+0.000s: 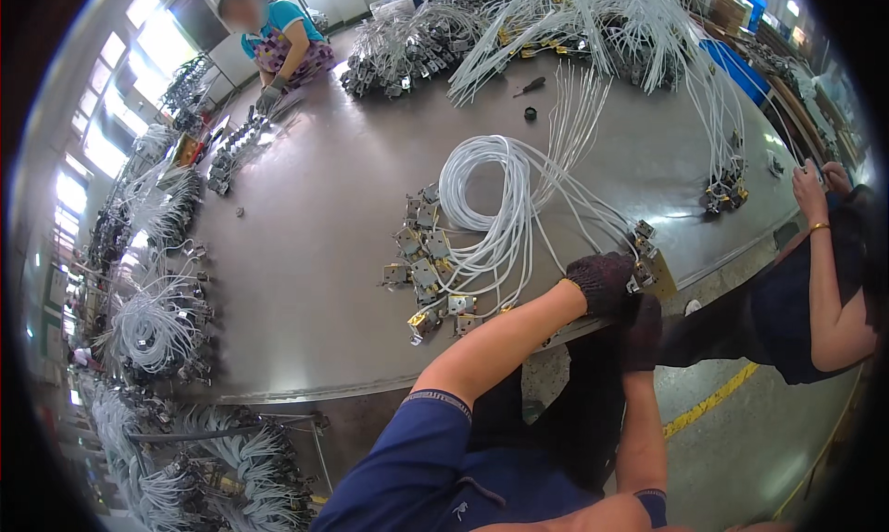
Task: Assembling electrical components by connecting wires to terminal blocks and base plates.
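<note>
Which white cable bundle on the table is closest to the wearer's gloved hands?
The coiled white cable bundle mid-table, its metal connector blocks fanned out below. The left hand rests at its near end; the other bundles lie along the table's far and left edges.

Two gloved hands at the table edge: left hand (602, 282) at about four o'clock from the picture's middle, right hand (642, 333) just below it. One large coil of white cable (486, 199) near the centre. Roughly ten small metal connector blocks (424, 273) in a curved row at seven o'clock of that coil; exact count unclear. One screwdriver (530, 86) at twelve o'clock, one small black ring (531, 113) just beneath. Two other people: one person in a teal shirt (282, 41) at eleven o'clock, one person in dark clothes (824, 282) at three o'clock. One yellow floor line (708, 402) at five o'clock.
</note>
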